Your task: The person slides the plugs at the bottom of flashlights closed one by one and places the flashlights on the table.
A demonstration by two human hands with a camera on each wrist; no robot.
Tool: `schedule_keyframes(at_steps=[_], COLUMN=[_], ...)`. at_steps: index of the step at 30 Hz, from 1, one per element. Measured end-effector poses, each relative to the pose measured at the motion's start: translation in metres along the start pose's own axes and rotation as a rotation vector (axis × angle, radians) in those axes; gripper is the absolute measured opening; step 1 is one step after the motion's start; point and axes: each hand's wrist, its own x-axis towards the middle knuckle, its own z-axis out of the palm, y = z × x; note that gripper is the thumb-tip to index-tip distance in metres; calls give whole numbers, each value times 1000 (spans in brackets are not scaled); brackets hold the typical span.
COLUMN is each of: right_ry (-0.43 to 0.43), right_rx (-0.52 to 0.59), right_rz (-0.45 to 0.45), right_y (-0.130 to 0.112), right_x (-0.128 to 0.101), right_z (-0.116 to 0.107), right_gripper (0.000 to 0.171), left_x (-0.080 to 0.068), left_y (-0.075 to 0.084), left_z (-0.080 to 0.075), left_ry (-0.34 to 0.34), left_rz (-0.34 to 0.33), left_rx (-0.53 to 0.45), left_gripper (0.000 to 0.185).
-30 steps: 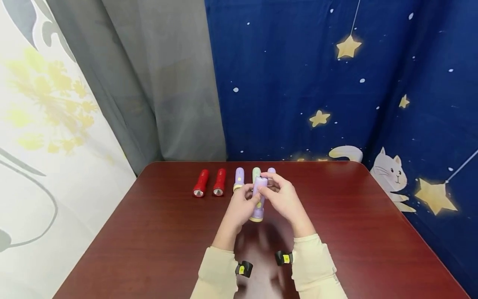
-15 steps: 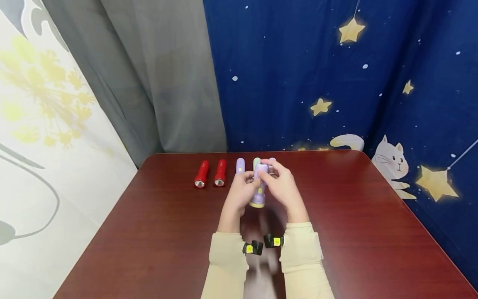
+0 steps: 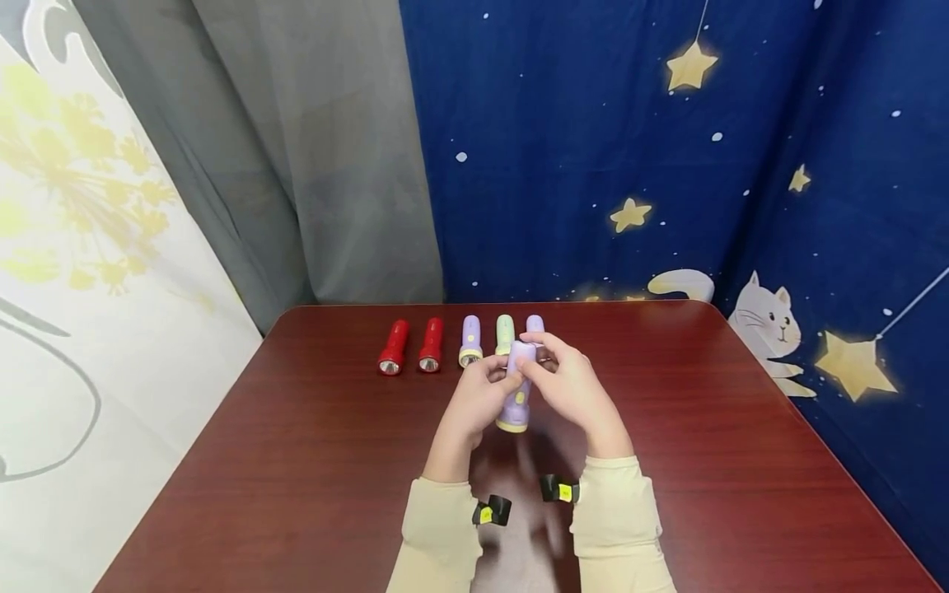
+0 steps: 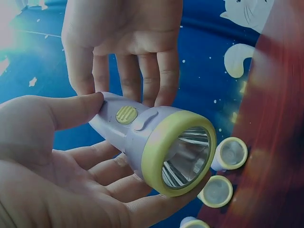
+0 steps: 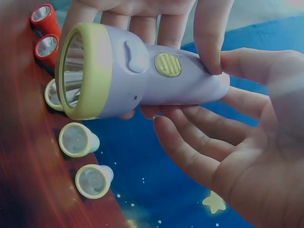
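Both hands hold a purple flashlight (image 3: pixel 516 389) with a yellow-green rim above the dark red table (image 3: pixel 296 461), lens toward me. My left hand (image 3: pixel 495 380) cradles the head and body on curled fingers (image 4: pixel 118 180), with the thumb lying near the yellow switch (image 4: pixel 126 114). My right hand (image 3: pixel 537 362) holds the tail end, with fingers (image 5: pixel 190 137) under the body and the thumb at the tail. The lens (image 5: pixel 73 71) shows no light.
A row of flashlights lies at the table's far side: two red ones (image 3: pixel 393 347) (image 3: pixel 431 345), a purple one (image 3: pixel 470 340), a green one (image 3: pixel 505 333) and another purple one (image 3: pixel 535 324). Curtains hang behind the table and to its right.
Both hands keep hold of the purple flashlight and have drawn it slightly toward me, away from the row. The head view shifted a little.
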Motion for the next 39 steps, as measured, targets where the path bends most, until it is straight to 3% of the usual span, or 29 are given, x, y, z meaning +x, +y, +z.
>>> schedule_keyframes(at_steps=[24, 30, 39], right_ry=[-50, -89, -75], right_rx=[-73, -89, -104], right_rz=[23, -7, -33], right_y=[-4, -4, 0], right_x=[2, 6, 2], right_z=[3, 6, 7], right_gripper=[47, 49, 49], left_x=[-1, -1, -3], left_y=[4, 5, 2], left_z=[-5, -15, -13], left_ry=[5, 29, 14], left_rz=[-14, -31, -20], left_rx=[89, 123, 134], left_gripper=[46, 47, 45])
